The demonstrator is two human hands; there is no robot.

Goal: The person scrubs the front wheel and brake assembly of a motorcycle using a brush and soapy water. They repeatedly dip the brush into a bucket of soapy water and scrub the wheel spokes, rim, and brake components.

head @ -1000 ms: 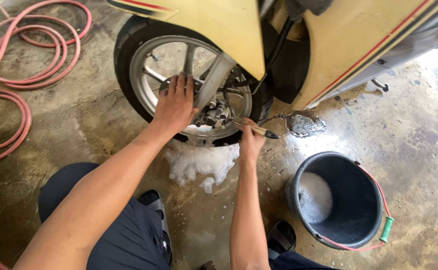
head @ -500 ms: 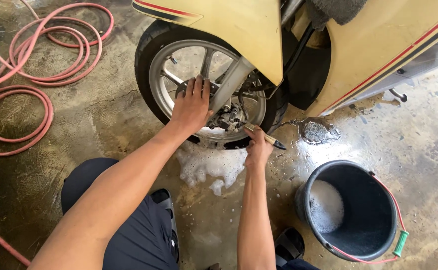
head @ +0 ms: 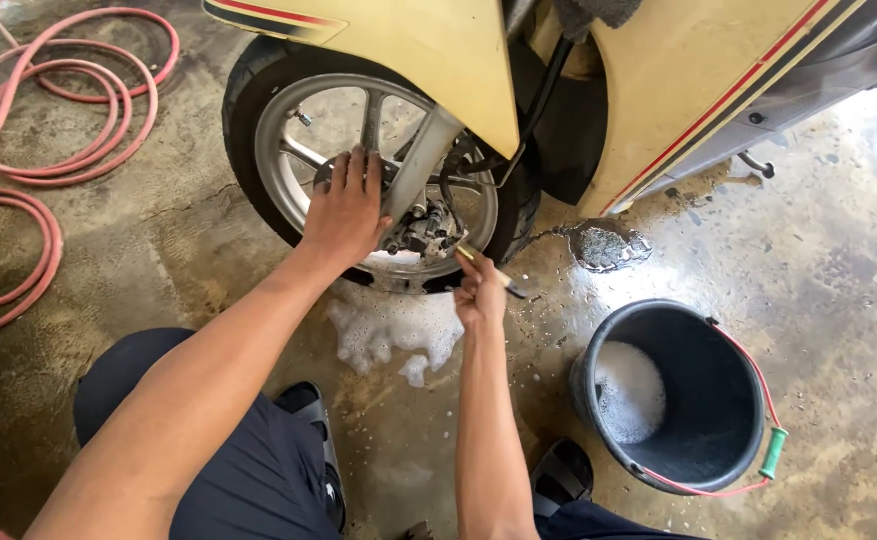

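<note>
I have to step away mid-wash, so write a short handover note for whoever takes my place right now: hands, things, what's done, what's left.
Left hand: flat on the silver spoked front wheel of the cream-yellow motorbike, steadying it.
Right hand: gripping a small wooden-handled brush, bristle end at the brake caliper by the hub.
Black plastic bucket with suds stands on the wet concrete to the right; coiled pink hose lies left.
Done: lower wheel is soaped, white foam pooled beneath it.
Left: likely more scrubbing, then rinsing; foam has not been washed off.
</note>
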